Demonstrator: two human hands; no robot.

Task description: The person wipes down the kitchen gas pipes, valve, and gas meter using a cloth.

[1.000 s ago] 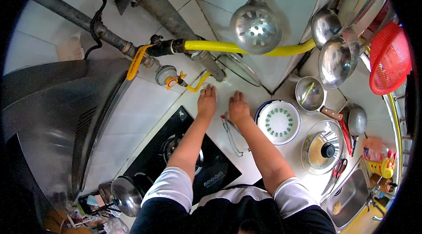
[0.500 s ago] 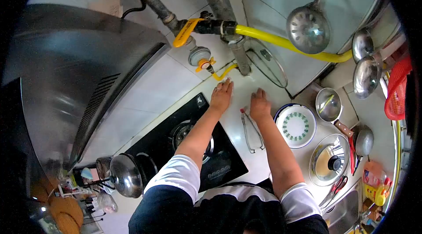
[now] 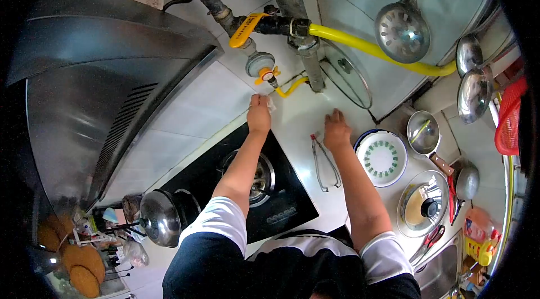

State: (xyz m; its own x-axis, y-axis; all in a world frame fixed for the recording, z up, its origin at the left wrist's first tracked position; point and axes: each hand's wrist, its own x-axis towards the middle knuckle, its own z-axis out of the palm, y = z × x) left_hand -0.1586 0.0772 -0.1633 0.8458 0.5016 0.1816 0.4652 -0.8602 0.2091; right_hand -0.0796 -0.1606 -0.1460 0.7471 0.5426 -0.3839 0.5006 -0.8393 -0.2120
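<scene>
My left hand [image 3: 259, 114] is closed on a small white cloth or tissue [image 3: 271, 103] at the back corner of the black gas stove [image 3: 281, 158], close to the tiled wall. My right hand [image 3: 337, 130] rests on the white counter [image 3: 298, 119], its fingers together and bent; whether anything is under them is hidden. Metal tongs [image 3: 323, 167] with a red tip lie beside my right forearm. Just right of that hand stands a white plate with a green pattern [image 3: 382, 158].
A lidded pot [image 3: 160, 217] sits at the stove's left end. A glass lid [image 3: 346, 74] leans in the corner. The range hood [image 3: 118, 91] juts out at left. Ladles [image 3: 403, 30] hang above right, over a glass-lidded pan [image 3: 413, 203] and a sink [image 3: 441, 271].
My left hand has moved left, from the counter to the stove's back corner, and the white cloth now shows beside it. My right hand has hardly moved on the counter. The view has shifted.
</scene>
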